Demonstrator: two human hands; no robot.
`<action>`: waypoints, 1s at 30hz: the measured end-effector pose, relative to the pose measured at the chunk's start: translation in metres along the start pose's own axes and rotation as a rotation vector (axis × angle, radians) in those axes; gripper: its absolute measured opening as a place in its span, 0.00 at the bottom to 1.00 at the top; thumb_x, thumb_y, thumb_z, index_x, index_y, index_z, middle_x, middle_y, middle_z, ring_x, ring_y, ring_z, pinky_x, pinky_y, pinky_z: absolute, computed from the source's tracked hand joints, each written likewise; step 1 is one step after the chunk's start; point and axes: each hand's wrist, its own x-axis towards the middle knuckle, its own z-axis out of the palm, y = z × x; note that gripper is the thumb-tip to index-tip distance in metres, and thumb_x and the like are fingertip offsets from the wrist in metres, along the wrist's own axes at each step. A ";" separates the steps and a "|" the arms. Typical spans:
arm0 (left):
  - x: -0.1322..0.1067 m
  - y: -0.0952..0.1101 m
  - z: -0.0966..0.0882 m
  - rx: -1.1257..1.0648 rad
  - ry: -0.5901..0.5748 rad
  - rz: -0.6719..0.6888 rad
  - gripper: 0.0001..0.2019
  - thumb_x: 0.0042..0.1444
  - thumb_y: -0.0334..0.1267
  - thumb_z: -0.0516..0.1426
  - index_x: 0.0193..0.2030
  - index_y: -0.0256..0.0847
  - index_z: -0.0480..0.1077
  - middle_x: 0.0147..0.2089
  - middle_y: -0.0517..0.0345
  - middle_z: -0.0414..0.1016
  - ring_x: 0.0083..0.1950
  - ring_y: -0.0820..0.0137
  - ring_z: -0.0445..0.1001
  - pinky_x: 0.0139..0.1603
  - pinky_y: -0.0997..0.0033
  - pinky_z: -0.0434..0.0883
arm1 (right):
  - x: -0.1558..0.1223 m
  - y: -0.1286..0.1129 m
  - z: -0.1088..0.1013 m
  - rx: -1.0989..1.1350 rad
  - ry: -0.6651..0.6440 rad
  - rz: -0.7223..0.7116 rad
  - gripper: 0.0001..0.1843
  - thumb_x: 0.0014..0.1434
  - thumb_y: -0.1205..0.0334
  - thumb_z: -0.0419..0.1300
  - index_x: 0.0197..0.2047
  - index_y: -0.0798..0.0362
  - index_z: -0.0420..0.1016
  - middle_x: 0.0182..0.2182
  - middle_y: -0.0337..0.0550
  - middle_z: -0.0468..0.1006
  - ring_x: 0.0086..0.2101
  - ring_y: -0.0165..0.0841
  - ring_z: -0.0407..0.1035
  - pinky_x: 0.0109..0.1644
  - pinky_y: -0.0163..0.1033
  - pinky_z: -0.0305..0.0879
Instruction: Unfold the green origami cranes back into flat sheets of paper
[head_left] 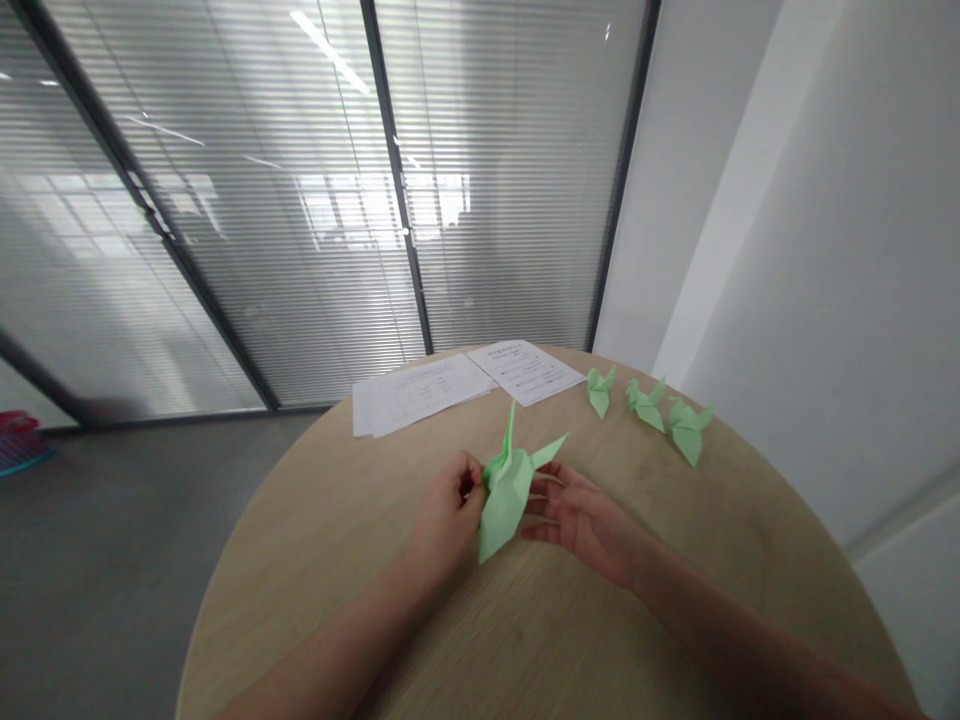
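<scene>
Ideally, with the grip of our left hand (448, 508) clamped on the green paper crane (506, 502) above the surface (525, 645) and our right hand (583, 515), fingers apart, beside it, we pinch lightly to spare the folds.

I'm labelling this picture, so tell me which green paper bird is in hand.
The middle paper bird, pinched by the left hand; the other three birds sit on the table, farther right.
</scene>
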 end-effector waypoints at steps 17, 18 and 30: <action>-0.005 0.008 -0.001 0.044 -0.200 -0.028 0.11 0.57 0.43 0.57 0.43 0.39 0.71 0.37 0.56 0.75 0.31 0.70 0.73 0.31 0.72 0.69 | 0.003 0.006 0.005 -0.189 0.102 -0.018 0.22 0.53 0.53 0.69 0.48 0.53 0.72 0.38 0.45 0.78 0.34 0.34 0.73 0.39 0.41 0.70; -0.005 0.007 -0.001 0.056 -0.205 -0.032 0.11 0.57 0.43 0.58 0.42 0.39 0.71 0.37 0.57 0.75 0.31 0.71 0.73 0.31 0.72 0.69 | 0.003 0.007 0.005 -0.183 0.098 -0.018 0.22 0.53 0.52 0.69 0.48 0.53 0.72 0.37 0.45 0.78 0.34 0.34 0.73 0.39 0.41 0.69; -0.010 0.015 0.000 0.037 -0.334 -0.016 0.09 0.53 0.40 0.58 0.39 0.41 0.67 0.39 0.56 0.77 0.30 0.69 0.73 0.30 0.71 0.67 | 0.001 0.005 0.009 -0.167 0.104 0.009 0.19 0.48 0.62 0.70 0.43 0.53 0.72 0.41 0.45 0.79 0.39 0.38 0.74 0.45 0.44 0.68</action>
